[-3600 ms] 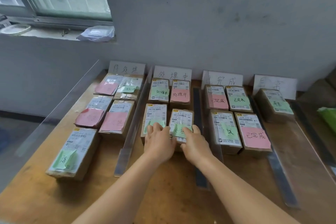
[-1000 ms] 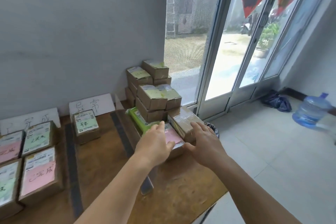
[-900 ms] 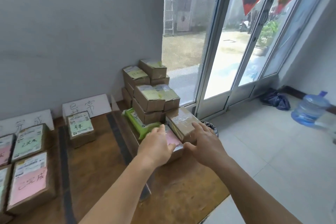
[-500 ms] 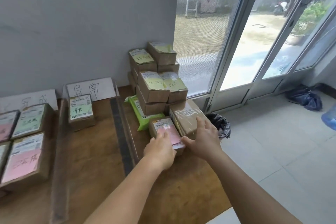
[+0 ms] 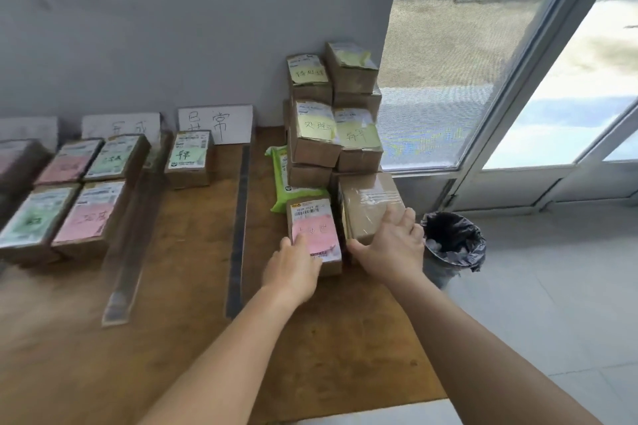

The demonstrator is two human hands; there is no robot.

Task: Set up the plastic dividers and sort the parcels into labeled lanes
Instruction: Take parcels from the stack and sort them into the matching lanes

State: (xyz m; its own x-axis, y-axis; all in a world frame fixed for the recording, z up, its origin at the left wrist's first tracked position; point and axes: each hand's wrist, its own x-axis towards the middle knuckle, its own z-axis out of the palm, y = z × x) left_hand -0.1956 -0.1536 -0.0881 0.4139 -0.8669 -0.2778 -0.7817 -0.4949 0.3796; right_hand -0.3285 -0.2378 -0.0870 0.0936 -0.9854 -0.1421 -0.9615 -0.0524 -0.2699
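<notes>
The left hand (image 5: pixel 293 272) is laid on the near end of a parcel with a pink note (image 5: pixel 313 233), its fingers curled over the near-left corner in what is judged to be a grip. The right hand (image 5: pixel 390 245) is spread over the near end of a plain taped parcel (image 5: pixel 371 205) just beside it, thumb hooked at the near-left corner and fingers resting on top. Both parcels are seen lying flat on the wooden table (image 5: pixel 193 355); neither is lifted. Directly beyond the hands, a stack of unsorted parcels (image 5: pixel 331 121) with yellow notes is piled against the wall, with a green packet (image 5: pixel 281 176) at its foot. To the left of the hands, clear plastic dividers (image 5: pixel 238 228) are already laid out, with labelled cards (image 5: pixel 215 122) propped behind the lanes and several parcels (image 5: pixel 86 193) placed within them. The setting-up is therefore judged to be done and the sorting well under way, with the stack and the two handled parcels left to be assigned. A lined bin (image 5: pixel 452 245) stands right of the right hand.
</notes>
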